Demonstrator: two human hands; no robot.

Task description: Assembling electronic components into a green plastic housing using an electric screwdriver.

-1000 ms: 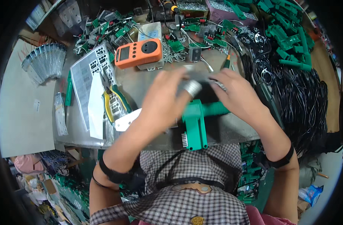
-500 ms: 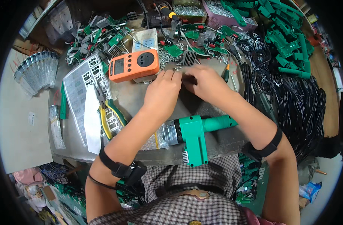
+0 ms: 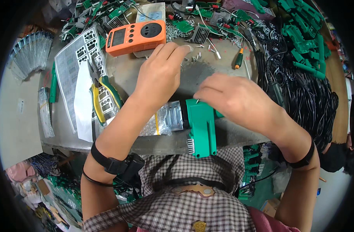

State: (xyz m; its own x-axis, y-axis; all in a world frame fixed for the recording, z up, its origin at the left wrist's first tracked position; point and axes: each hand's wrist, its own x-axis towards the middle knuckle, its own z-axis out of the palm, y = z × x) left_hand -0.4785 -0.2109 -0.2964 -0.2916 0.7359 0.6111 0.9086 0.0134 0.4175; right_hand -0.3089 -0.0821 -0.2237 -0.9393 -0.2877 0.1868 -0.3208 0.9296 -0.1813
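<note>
Green tool (image 3: 202,127) lying at the bench's near edge, long axis near-to-far. Right hand (image 3: 235,98) pinching something tiny right over it. Left hand (image 3: 159,73), fingers loosely spread, touching small screws (image 3: 194,58) farther out.

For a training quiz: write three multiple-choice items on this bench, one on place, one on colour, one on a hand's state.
1. Where does the green housing lie?
A. at the table's near edge
B. on the meter
C. on the floor

2. What colour is the meter?
A. blue
B. orange
C. white

3. How is the left hand?
A. clenched round pliers
B. flat on the meter
C. fingers stretched toward the small screws

Key: 1 A, it overhangs the near edge; 2 B, orange case; 3 C, fingertips reach the scattered screws, holding nothing visible.
</note>
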